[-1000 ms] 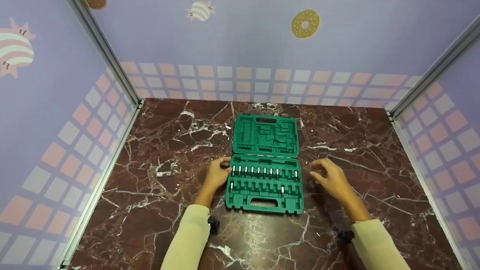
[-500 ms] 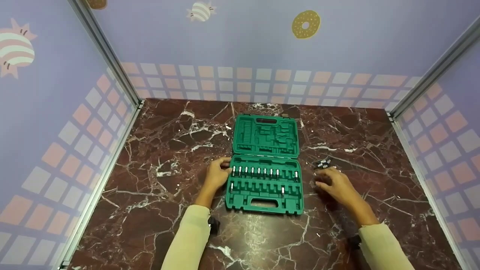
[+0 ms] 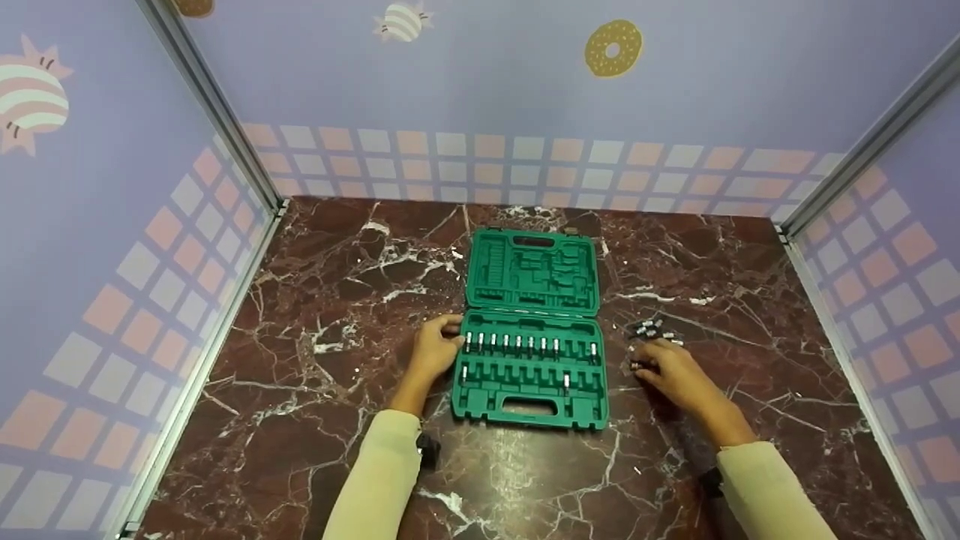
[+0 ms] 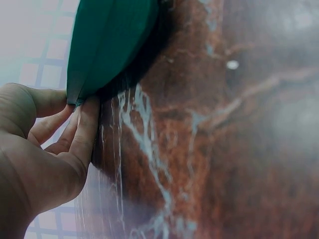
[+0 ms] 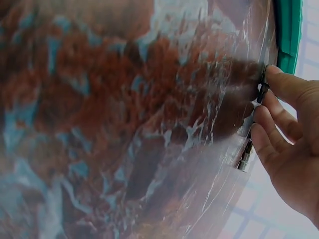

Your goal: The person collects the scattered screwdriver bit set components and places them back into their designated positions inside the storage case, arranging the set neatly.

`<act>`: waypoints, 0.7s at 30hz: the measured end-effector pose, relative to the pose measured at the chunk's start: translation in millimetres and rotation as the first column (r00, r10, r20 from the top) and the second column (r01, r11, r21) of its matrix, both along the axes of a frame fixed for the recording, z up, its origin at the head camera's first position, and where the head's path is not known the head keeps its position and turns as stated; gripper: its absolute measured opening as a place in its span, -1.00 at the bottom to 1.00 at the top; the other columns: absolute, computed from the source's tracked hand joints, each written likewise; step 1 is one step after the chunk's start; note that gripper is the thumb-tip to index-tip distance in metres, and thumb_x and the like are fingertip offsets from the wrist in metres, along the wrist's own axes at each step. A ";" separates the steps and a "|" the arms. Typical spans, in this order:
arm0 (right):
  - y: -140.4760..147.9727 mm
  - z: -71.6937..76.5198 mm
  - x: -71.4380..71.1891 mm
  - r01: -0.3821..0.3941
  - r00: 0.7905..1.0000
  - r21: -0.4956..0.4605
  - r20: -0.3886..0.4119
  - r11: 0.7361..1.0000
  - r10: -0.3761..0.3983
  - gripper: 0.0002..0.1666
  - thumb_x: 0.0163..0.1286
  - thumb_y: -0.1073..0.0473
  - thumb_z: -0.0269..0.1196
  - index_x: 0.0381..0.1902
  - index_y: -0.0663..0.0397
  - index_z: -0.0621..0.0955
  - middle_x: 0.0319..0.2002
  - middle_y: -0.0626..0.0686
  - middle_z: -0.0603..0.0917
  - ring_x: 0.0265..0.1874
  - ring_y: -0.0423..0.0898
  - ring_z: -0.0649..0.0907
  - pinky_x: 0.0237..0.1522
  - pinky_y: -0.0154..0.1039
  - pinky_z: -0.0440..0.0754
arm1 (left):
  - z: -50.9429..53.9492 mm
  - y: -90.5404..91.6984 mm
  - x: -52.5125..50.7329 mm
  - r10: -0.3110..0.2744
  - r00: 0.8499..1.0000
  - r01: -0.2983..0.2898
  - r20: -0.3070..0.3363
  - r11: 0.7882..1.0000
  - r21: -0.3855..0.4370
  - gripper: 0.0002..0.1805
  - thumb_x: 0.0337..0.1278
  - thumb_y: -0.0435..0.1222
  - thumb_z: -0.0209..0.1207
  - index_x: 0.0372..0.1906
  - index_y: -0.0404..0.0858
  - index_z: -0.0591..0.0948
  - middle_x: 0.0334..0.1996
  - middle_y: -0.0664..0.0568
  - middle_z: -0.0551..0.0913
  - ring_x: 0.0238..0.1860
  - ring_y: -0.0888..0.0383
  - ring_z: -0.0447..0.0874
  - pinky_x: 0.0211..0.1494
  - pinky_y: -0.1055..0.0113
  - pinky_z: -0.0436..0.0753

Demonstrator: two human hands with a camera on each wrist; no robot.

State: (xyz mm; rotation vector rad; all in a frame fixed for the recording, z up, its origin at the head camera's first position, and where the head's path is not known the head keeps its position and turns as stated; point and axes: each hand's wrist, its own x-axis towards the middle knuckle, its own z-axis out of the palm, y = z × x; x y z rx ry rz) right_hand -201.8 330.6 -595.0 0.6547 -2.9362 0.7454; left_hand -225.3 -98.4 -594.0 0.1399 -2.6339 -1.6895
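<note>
- Because fingers cover much of it, the small bit (image 5: 263, 90) shows only partly; it's at the tabletop (image 3: 322, 457), right of the case, lifted or not can't be told.
- Right hand (image 3: 676, 373): narrow pinch on that bit, thumb on one side, fingertips opposite.
- Good pickup, I'd judge: grip mid-shank, square, lift straight up, don't sweep neighbours.
- Loose bits (image 3: 649, 328): small cluster just beyond right fingers; worth keeping clear of.
- Green case (image 3: 478, 403): lies open, lid (image 3: 499, 247) folded away from person.
- Upper-row bits (image 3: 518, 343): eight together, gap, one near right end. Lower row: two, well apart.
- Left hand (image 3: 435, 349): thumb and fingers pinch case's left edge; steady hold should stop sliding.
- Behind: patterned wall (image 3: 495, 90).
</note>
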 end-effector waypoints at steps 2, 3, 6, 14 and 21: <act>-1.1 -0.5 -0.6 -0.006 1.000 0.008 -0.015 1.000 0.006 -0.81 0.20 0.34 0.50 -0.24 0.13 0.71 -0.21 0.12 0.67 -0.21 0.10 0.69 -0.10 0.09 0.67 | 0.0 -0.1 0.0 -0.002 1.000 0.002 0.002 1.000 0.000 -0.65 0.23 -0.53 0.27 0.11 -0.34 0.71 -0.09 -0.23 0.75 -0.04 -0.13 0.74 0.09 0.01 0.69; -1.6 -0.8 -0.9 -0.008 1.000 0.012 -0.024 1.000 0.008 -0.81 0.20 0.34 0.50 -0.26 0.14 0.70 -0.23 0.11 0.67 -0.22 0.09 0.68 -0.12 0.08 0.67 | 0.1 0.0 0.1 -0.004 1.000 0.004 0.002 1.000 -0.001 -0.65 0.23 -0.53 0.27 0.12 -0.35 0.71 -0.08 -0.23 0.75 -0.03 -0.13 0.74 0.09 0.01 0.69; -2.7 -1.8 -1.3 -0.013 0.999 0.025 -0.044 1.000 0.014 -0.81 0.20 0.36 0.49 -0.28 0.14 0.67 -0.27 0.09 0.65 -0.26 0.07 0.66 -0.16 0.07 0.66 | 0.3 0.3 0.1 -0.008 1.000 0.008 0.006 1.000 0.002 -0.64 0.24 -0.53 0.27 0.13 -0.35 0.71 -0.07 -0.24 0.75 -0.02 -0.15 0.74 0.11 0.01 0.69; -6.1 -1.3 -2.0 -0.010 0.999 0.031 -0.040 0.999 0.011 -0.81 0.24 0.36 0.47 -0.32 0.12 0.63 -0.34 0.06 0.62 -0.34 0.00 0.64 -0.26 -0.01 0.65 | 1.7 0.2 2.1 -0.021 1.000 0.021 0.007 1.000 -0.005 -0.63 0.27 -0.52 0.26 0.17 -0.35 0.69 -0.04 -0.24 0.74 0.00 -0.15 0.74 0.10 0.01 0.70; -15.7 8.7 -4.9 0.027 0.999 -0.025 0.033 0.999 -0.026 -0.84 0.29 0.33 0.44 -0.33 0.12 0.62 -0.39 0.05 0.63 -0.40 -0.06 0.61 -0.33 -0.11 0.60 | 1.1 -0.5 2.3 -0.017 1.000 0.017 -0.005 1.000 0.003 -0.64 0.26 -0.53 0.25 0.15 -0.36 0.70 -0.06 -0.24 0.75 -0.03 -0.14 0.75 0.08 0.00 0.70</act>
